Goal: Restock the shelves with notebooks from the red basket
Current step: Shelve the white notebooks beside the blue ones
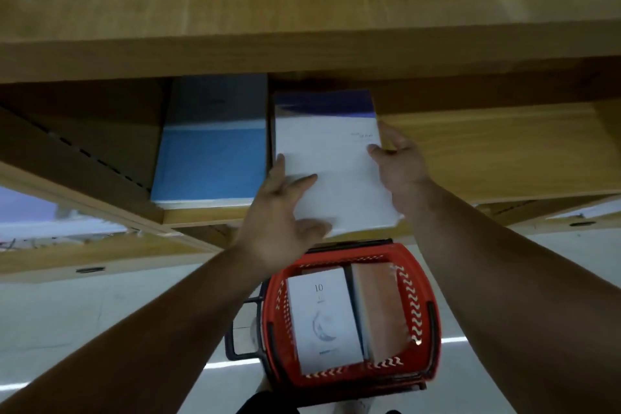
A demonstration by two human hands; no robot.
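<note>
Head view: white notebook (332, 158) at the shelf's (487, 151) front edge, between your hands.
Grip, left hand (282, 212): pinches its near left corner.
Grip, right hand (400, 165): clasps its right edge, thumb on the cover.
Left neighbour: blue notebook (211, 165), just beside.
Below: red basket (423, 282) holding more notebooks (322, 316).

Both bare forearms stretched forward; left hand (280, 212) and right hand (400, 165) pinch white notebook (332, 158) by opposite sides, left fingers (304, 180) spread.
</note>
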